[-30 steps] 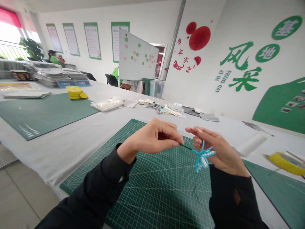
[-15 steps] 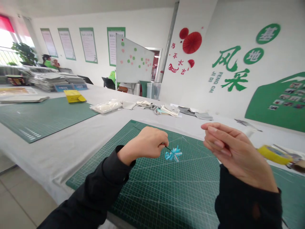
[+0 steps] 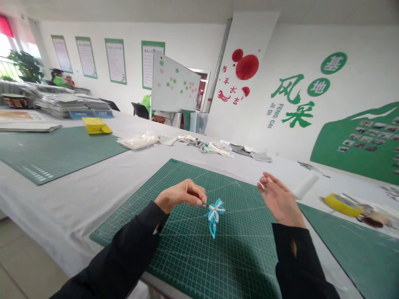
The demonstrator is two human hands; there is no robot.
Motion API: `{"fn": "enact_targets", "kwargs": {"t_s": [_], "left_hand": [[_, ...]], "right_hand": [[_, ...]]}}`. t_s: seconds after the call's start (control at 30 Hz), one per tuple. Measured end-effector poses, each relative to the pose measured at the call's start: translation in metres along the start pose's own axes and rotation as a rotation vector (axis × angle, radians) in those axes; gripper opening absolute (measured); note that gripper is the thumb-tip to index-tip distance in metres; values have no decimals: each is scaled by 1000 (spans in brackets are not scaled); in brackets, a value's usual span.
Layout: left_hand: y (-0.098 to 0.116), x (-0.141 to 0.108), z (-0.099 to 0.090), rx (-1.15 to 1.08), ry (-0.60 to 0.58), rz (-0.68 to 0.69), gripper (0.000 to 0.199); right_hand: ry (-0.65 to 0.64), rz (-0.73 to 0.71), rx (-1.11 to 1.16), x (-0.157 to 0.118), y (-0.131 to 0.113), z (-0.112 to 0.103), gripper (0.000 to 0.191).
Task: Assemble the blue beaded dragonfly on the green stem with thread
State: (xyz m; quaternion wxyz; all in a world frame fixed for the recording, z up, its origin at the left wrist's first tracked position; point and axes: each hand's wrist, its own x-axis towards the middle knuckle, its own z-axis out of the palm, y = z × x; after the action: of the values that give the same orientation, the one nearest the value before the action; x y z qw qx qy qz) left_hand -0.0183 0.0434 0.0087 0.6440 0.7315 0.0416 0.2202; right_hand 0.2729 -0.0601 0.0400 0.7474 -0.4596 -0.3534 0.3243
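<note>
My left hand (image 3: 183, 195) pinches the thin green stem (image 3: 205, 204) of a small blue flower (image 3: 215, 211) between thumb and fingertips. White bead-like lines run along the flower's petals, and one blue looped petal hangs lowest. The flower is held above a green cutting mat (image 3: 193, 257) with a white grid. Off to the right, my right hand (image 3: 280, 199) is raised near the mat's right edge, its fingers curled and fingertips close together. Whatever they may hold is too fine to make out.
A yellow tape roll (image 3: 341, 204) lies at the right beside a second mat (image 3: 358, 245). Fabric pieces (image 3: 218, 148) and a clear plastic packet (image 3: 140, 140) line the far side. Left are another mat (image 3: 71, 149), a yellow box (image 3: 96, 125) and stacked papers (image 3: 62, 104).
My left hand has moved slightly left and down, and the flower has turned, showing its beaded petals and hanging loop. My right hand has drawn farther forward, its fingers a little looser.
</note>
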Motion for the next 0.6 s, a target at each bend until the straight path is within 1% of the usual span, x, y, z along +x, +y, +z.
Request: {"fn": "enact_targets", "kwargs": {"t_s": [0.07,0.1,0.17,0.23,0.27,0.3,0.37,0.43,0.5,0.57,0.6], "left_hand": [[-6,-2,0,-313,151,78,19],[-9,-2,-1,-369,214,113,24],[-12,-3,-4,-436,302,158,29],[-14,-3,-10,-538,407,198,25],[-14,-4,-14,-625,480,220,21],[-14,-4,-19,-726,553,237,17],[-16,-7,-30,-780,631,283,10],[-18,-11,-42,-811,709,341,7],[-20,-14,-52,-830,766,375,4],[-22,-16,-57,-837,789,375,4],[-22,-17,-58,-836,789,368,5]], "right_hand": [[48,7,-106,6,22,-4,29],[53,20,-140,8,29,-7,29],[47,63,-203,8,38,-18,27],[9,135,-277,6,38,-35,22],[-26,187,-323,5,36,-46,22],[-100,246,-389,5,33,-58,22],[-128,263,-441,5,26,-83,27],[-60,248,-449,5,18,-106,29],[7,234,-462,5,7,-122,30],[61,195,-475,5,-12,-128,26],[90,136,-465,5,-23,-126,21]]}}
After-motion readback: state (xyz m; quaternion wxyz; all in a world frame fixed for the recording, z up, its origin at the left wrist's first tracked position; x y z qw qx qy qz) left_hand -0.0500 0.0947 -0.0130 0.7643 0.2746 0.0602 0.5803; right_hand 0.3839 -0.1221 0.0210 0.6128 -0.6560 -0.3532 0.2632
